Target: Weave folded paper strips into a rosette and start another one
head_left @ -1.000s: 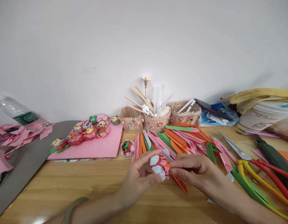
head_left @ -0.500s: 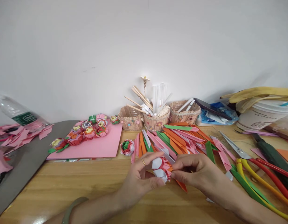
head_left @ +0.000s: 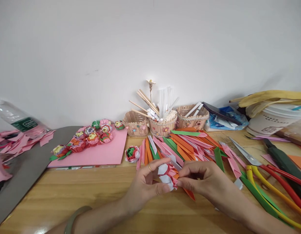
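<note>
My left hand [head_left: 148, 182] curls around a small folded paper flower [head_left: 168, 176], its thumb below and fingers above. White petals face left, with red, pink and orange layers toward the right. My right hand [head_left: 201, 178] pinches the flower's right edge between thumb and fingertips; the exact spot is partly hidden. Just behind the hands spreads a pile of folded paper strips [head_left: 187, 146] in orange, pink, green and white. A green-centred paper flower [head_left: 132, 153] lies left of that pile.
Several finished paper flowers [head_left: 92, 138] rest on pink paper [head_left: 116, 152] at left. Decorated baskets [head_left: 162, 127] with sticks stand along the wall. Scissors [head_left: 250, 158] and yellow-handled pliers or cutters [head_left: 250, 175] lie at right, near a paper tub [head_left: 269, 122]. A plastic bottle [head_left: 21, 120] leans far left.
The paper flower is turned slightly in my hands, showing a bit more of its orange side. Both hands keep almost the same place and hold.
</note>
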Demonstrator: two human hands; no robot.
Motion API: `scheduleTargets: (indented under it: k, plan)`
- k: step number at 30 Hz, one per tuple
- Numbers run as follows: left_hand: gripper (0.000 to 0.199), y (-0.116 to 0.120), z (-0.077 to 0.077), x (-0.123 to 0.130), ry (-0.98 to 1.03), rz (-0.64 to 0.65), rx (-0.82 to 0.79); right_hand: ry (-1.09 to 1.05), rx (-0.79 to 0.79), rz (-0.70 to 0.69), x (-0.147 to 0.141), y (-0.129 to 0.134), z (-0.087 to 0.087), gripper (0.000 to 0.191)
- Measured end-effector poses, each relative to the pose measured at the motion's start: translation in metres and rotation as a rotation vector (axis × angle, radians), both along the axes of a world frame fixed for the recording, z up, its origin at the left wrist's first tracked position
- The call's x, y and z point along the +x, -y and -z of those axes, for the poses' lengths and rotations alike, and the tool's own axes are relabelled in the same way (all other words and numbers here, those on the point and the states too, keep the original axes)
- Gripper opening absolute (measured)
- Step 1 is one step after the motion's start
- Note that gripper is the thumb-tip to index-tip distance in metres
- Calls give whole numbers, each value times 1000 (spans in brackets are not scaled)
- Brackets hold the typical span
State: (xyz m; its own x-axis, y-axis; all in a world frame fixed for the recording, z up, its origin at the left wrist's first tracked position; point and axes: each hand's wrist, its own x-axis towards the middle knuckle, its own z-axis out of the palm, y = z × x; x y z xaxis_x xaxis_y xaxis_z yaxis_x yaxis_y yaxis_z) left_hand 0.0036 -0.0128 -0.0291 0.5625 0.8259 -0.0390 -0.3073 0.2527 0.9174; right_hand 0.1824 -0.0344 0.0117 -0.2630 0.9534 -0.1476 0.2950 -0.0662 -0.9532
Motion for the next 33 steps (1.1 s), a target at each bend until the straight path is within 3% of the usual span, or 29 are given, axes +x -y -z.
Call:
scheduleTargets:
  k: [12,26,33]
  plan:
    - [54,0,-1,1,26,-21,-36,222,245,-68,1,0,-9,22]
    - [55,0,-1,0,-5,12,-59,125,146,6,0,0,5,14]
    - [53,0,1,0,4,-12,-7,208,226,-9,-1,2,-6,16]
